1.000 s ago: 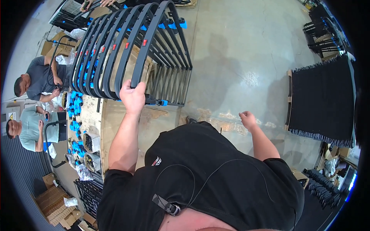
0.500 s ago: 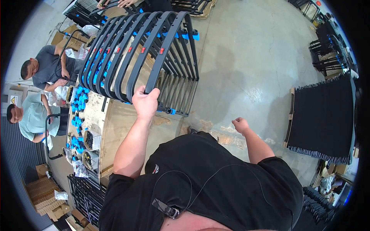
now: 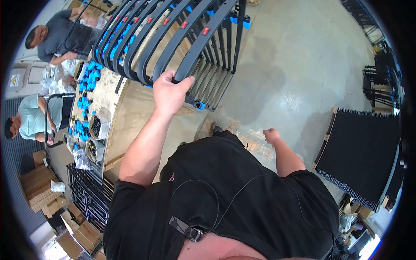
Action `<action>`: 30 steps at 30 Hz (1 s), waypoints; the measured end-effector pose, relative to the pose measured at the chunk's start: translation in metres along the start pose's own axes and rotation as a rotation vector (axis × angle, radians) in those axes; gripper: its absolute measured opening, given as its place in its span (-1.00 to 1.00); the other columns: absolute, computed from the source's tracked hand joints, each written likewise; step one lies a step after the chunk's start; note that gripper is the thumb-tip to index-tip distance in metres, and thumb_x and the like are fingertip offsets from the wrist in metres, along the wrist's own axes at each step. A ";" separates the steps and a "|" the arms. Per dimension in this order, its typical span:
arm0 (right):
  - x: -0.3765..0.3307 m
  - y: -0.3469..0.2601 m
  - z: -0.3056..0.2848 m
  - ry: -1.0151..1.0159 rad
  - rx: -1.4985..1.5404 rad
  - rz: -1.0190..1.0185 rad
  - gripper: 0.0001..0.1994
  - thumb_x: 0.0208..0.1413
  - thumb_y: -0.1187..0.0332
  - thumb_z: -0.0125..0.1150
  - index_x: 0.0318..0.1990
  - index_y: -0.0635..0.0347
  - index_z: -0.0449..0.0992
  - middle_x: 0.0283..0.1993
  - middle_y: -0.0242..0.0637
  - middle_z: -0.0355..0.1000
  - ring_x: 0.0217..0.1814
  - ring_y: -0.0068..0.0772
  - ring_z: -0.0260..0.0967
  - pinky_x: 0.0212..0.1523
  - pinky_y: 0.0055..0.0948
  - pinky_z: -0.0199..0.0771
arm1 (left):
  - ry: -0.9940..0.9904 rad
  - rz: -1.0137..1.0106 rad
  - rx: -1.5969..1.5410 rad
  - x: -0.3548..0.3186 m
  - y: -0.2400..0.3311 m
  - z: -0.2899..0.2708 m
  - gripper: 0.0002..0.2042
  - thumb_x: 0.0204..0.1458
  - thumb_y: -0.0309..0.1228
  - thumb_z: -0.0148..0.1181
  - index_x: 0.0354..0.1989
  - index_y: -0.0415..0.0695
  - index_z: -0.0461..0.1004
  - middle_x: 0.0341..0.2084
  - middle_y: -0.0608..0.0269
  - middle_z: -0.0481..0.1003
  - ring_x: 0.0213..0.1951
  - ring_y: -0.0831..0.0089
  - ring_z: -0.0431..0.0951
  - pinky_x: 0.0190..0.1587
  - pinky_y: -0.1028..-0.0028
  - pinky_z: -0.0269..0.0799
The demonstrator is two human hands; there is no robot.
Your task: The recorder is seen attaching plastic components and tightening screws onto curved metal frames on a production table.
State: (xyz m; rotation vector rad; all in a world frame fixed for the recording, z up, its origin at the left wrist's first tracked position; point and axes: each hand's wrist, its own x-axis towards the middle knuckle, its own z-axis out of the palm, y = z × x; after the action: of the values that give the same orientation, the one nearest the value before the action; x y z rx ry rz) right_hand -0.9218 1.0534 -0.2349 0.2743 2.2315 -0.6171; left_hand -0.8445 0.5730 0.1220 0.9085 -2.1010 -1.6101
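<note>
A row of black tubular metal frames (image 3: 149, 47) with rounded corners stands at the left end of my reach, set side by side, each bearing a small red piece on its top bar. My left hand (image 3: 169, 93) is closed round the rounded corner of the nearest black metal frame (image 3: 195, 54). Blue plastic pieces (image 3: 247, 21) sit on the far uprights of the frames. Held away from everything, my right hand (image 3: 271, 135) hangs over the floor with its fingers curled in, and nothing shows in it.
A wooden-topped table (image 3: 110, 93) at the left carries blue plastic parts (image 3: 90, 76) and containers of small black parts (image 3: 99, 125). Two people stand behind it handling black bent tubes. At right lies a stack of black fringed sheets (image 3: 355, 151). More frames (image 3: 86, 190) lean below the table.
The row of frames now sits higher and further right in view, my left hand still on the nearest one. My right hand stays nearly where it was, fingers curled.
</note>
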 end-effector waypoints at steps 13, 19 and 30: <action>0.024 -0.107 0.076 -0.092 -0.585 -0.423 -0.62 0.20 0.04 0.20 -0.19 0.24 0.57 -0.40 -0.18 0.54 -0.46 -0.16 0.51 -0.44 -0.10 0.52 | -0.109 -0.071 0.480 -0.131 -0.120 -0.206 -0.54 0.09 -0.18 0.30 0.08 -0.23 0.52 -0.08 -0.09 0.60 -0.01 0.05 0.62 0.11 0.21 0.51; 0.009 -0.156 0.183 -0.235 -0.393 -0.371 -0.64 0.20 0.04 0.19 -0.29 0.21 0.58 -0.49 -0.20 0.52 -0.52 -0.22 0.49 -0.48 -0.10 0.50 | -0.290 -0.486 0.763 -0.296 -0.310 -0.315 -0.47 0.04 -0.06 0.28 0.11 -0.15 0.52 0.01 -0.08 0.57 0.07 -0.01 0.56 0.12 0.14 0.48; -0.197 -0.337 0.461 -0.686 -1.116 -1.594 -0.67 0.18 0.10 0.07 -0.16 0.10 0.64 -0.23 0.02 0.60 -0.14 0.19 0.56 -0.15 0.07 0.53 | 0.921 -1.515 -0.221 -0.689 -0.583 -0.385 -0.65 0.19 -0.17 0.04 -0.48 -0.20 0.52 -0.58 0.13 0.52 -0.59 0.32 0.48 -0.54 0.24 0.40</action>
State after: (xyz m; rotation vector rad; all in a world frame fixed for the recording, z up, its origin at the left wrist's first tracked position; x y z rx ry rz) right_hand -0.6242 0.5279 -0.2361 -2.0285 1.3619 -0.0228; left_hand 0.0630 0.6621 -0.2396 2.7250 -0.3913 -1.2431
